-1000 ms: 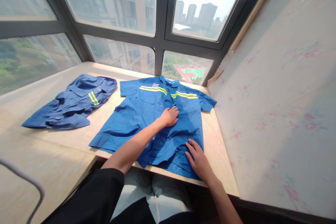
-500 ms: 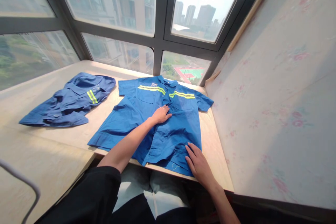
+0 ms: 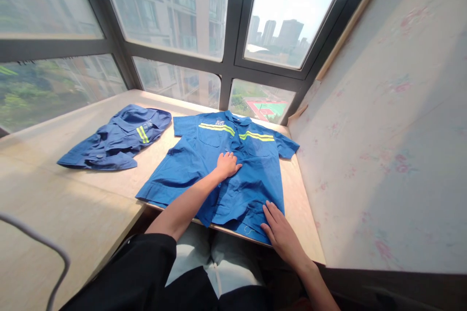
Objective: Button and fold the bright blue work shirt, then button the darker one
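Observation:
A blue short-sleeved work shirt (image 3: pixel 193 167) lies spread on the pale ledge, front up, collar toward the window. Yellow-green reflective stripes cross its chest. My left hand (image 3: pixel 228 165) rests on the front placket near the middle, fingers loosely extended. Lower down, my right hand (image 3: pixel 279 228) lies on the shirt's bottom right corner with its fingers stretched out flat. The hem reaches the ledge's front edge, where a loose pale thread (image 3: pixel 249 230) shows. To the left lies a second blue garment (image 3: pixel 113 141), folded and rumpled, with a matching stripe.
Dark-framed windows (image 3: pixel 228 68) rise behind the ledge (image 3: pixel 299 204). A wall with floral paper (image 3: pixel 365 155) borders it on the right. At the lower left a grey cable-like curve (image 3: pixel 47 243) arches above the pale surface. My legs are under the front edge.
My left hand has slid a little down the placket, toward me. The right hand stays near the same shirt corner. The whole view has shifted slightly, so things appear further right.

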`<state>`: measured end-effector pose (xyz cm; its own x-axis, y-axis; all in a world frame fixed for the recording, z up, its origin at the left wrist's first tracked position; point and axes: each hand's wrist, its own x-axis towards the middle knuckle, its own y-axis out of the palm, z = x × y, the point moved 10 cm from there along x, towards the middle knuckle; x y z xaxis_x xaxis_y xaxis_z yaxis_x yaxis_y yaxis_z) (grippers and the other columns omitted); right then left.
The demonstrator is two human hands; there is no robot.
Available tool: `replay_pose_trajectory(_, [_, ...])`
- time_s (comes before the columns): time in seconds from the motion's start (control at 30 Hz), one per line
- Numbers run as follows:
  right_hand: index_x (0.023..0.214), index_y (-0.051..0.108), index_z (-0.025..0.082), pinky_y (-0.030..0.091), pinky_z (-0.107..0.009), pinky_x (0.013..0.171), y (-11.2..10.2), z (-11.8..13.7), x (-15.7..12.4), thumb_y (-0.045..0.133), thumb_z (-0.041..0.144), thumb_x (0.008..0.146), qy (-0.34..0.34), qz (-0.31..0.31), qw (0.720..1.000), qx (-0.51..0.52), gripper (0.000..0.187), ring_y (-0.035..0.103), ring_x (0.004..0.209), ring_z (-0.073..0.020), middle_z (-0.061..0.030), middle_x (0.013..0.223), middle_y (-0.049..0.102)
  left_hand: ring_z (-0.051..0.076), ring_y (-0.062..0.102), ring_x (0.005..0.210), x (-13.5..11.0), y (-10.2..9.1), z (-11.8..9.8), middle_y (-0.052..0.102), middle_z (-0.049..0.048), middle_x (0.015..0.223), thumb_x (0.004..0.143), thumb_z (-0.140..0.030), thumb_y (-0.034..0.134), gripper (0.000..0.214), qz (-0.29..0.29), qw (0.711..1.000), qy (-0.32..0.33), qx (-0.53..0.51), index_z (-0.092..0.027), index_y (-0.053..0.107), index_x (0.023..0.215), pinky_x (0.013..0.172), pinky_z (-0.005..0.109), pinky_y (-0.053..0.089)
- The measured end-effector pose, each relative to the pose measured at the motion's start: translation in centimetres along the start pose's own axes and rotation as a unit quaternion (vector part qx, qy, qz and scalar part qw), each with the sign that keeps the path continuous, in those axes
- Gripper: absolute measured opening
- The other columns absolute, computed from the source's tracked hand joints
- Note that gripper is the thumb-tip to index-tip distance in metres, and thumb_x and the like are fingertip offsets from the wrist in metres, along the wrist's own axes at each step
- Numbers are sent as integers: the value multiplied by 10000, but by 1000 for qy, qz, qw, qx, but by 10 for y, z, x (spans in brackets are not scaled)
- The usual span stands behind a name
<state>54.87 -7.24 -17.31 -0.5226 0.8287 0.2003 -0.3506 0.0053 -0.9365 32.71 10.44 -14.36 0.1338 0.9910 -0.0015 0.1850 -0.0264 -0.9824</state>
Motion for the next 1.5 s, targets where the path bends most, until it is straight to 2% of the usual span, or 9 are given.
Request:
replay_pose_trajectory(0.1, [1501,441,184,422,-508,1172,2,2,-2,416,474,1002,-3,9,1000,-12,577,382,1455,-286,-92,1569,360,332,446,1362,-1,-1,-4,501,210,1448,958,-519,307,597,-13,1000,-12,3,-115,599,1284,1147,542,350])
replay_pose_trajectory(0.23, [1486,463,170,423,-506,1170,2,3,-1,414,474,1003,-6,-5,1000,-12,572,393,1448,-286,-102,1561,373,328,334,1457,-5,7,0,377,192,1554,965,-520,276,632,-10,1000,-13,-2,-120,493,1403,1206,556,275])
replay_pose_trajectory(0.37, [1473,482,169,417,-506,1171,2,3,0,423,473,1002,-10,-31,999,2,564,402,1442,-285,-109,1554,388,273,273,1502,-16,11,7,308,126,1605,954,-567,316,651,14,1000,14,-9,-176,412,1465,1254,483,244])
replay_pose_trajectory(0.5, [1460,500,168,405,-515,1174,2,2,2,417,481,1002,-9,-46,999,15,562,407,1437,-290,-112,1546,403,255,292,1496,-34,1,9,357,145,1576,964,-522,333,585,6,1000,20,2,-179,452,1422,1259,453,240])
replay_pose_trajectory(0.73, [1442,520,134,394,-537,1174,5,-5,9,423,498,991,-6,-20,999,36,588,402,1438,-308,-135,1539,406,335,273,1497,-93,-1,13,335,227,1566,963,-523,329,641,-16,994,-105,-26,-96,425,1432,1194,505,338])
replay_pose_trajectory(1.0, [1447,518,164,370,-520,1191,-1,-18,19,500,505,950,10,72,995,67,603,394,1446,-299,-135,1546,394,344,185,1529,-163,15,8,271,213,1600,944,-498,415,674,-64,990,-123,-37,-108,398,1493,1259,472,266])
replay_pose_trajectory(1.2, [1519,409,184,218,-557,1241,-5,-21,14,463,508,955,57,159,983,69,652,245,1518,-284,-107,1614,247,323,242,1516,-155,18,12,340,187,1576,942,-573,381,728,-48,996,-45,-55,-92,404,1487,1269,507,251])
replay_pose_trajectory(1.33, [1548,345,187,106,-585,1247,-8,-20,18,403,475,980,102,187,976,41,639,173,1540,-268,-95,1636,182,320,283,1502,-139,14,12,382,176,1556,929,-566,437,698,-78,992,-18,-93,-106,457,1453,1266,523,259])
replay_pose_trajectory(1.5, [1538,359,161,114,-586,1241,-13,-25,33,368,445,995,132,176,975,20,614,172,1541,-263,-104,1635,188,298,494,1368,-120,-2,26,606,135,1365,880,-341,552,373,-171,945,-20,-279,-166,664,1190,1226,526,333])
